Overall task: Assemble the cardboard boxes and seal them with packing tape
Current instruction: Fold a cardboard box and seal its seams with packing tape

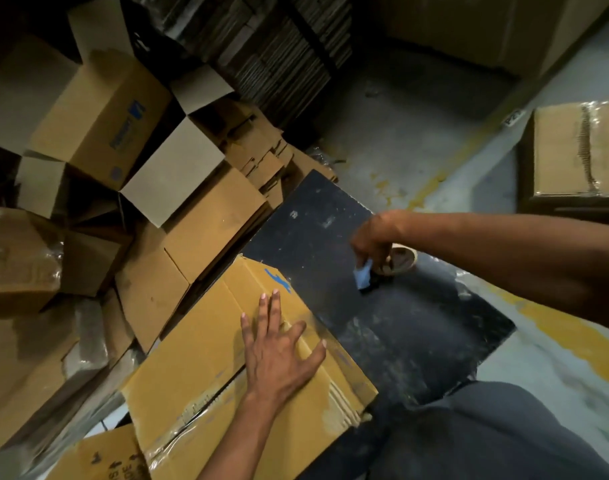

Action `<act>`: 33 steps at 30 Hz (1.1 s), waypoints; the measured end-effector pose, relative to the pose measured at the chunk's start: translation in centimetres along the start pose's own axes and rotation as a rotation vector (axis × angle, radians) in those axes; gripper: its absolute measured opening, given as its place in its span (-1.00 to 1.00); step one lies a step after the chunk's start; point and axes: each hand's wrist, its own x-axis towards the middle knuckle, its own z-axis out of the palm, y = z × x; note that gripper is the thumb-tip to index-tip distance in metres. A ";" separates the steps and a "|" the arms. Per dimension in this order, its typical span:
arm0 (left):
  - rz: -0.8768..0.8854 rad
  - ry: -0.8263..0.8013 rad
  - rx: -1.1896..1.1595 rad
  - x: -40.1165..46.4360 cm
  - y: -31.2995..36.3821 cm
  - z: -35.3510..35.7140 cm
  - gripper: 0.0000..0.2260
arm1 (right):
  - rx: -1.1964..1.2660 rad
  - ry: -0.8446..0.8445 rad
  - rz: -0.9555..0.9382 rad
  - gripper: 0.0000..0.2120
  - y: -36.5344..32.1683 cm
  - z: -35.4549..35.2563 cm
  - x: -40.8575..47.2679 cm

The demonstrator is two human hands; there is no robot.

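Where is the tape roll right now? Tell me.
In the head view, the tape roll sits right of centre on the black board, gripped by the right hand, beyond the cardboard box.

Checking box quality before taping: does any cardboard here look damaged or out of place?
Yes. The sealed box at upper right has a ragged tear along its top seam under the clear wrap. The box under the left hand looks scuffed at its near-right edge.

The single head-worn camera looked steeply down from close above onto a black board (382, 306) on the floor (417, 133).
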 end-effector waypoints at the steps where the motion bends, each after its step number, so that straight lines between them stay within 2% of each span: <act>1: 0.023 -0.028 0.028 0.3 0.0 -0.4 -0.46 | 0.094 0.020 -0.001 -0.53 0.7 0.5 0.4; 4: 0.087 -0.197 0.140 1.7 0.3 -2.0 -0.31 | 0.351 0.070 0.023 -0.45 1.8 2.4 1.3; 8: 0.177 -0.349 0.228 3.5 1.4 -3.3 -0.10 | 0.497 0.126 0.104 -0.52 2.4 3.8 2.9; 10: 0.240 -0.389 0.249 3.9 1.6 -3.6 -0.11 | 0.496 0.180 0.184 -0.54 2.8 4.8 4.7; 13: 0.356 -0.418 0.218 3.3 1.9 -3.8 -0.25 | 0.380 0.272 0.262 -0.56 2.2 5.6 4.4; 15: 0.348 -0.347 0.102 2.7 1.5 -3.0 -0.32 | 0.297 0.375 0.330 -0.56 1.3 5.9 3.3; 18: 0.092 -0.066 -0.192 1.5 -0.3 -0.8 -0.41 | 0.336 0.646 0.364 -0.45 -1.0 5.6 2.3; 19: -0.019 0.027 -0.269 1.1 -1.0 0.0 -0.45 | 0.467 0.788 0.326 -0.44 -2.7 5.2 2.3; 21: -0.163 0.171 -0.354 0.5 -2.0 1.7 -0.50 | 0.894 0.983 0.151 -0.44 -6.9 4.3 3.1; 22: -0.195 0.203 -0.368 0.4 -2.2 2.4 -0.51 | 1.088 0.987 0.068 -0.41 -9.2 3.9 4.0; 24: -0.214 0.212 -0.361 0.4 -2.3 3.4 -0.50 | 1.345 0.875 0.019 -0.34 -14.1 3.8 6.2; 27: -0.233 0.241 -0.360 0.4 -1.8 4.3 -0.51 | 1.524 0.626 0.062 -0.37 -19.5 5.1 8.9; 30: -0.267 0.268 -0.391 0.3 -1.3 4.8 -0.52 | 1.613 0.541 0.087 -0.40 -20.6 6.1 10.5; 33: -0.261 0.260 -0.395 0.1 -1.3 5.0 -0.51 | 1.497 0.507 0.097 -0.41 -19.5 7.1 11.1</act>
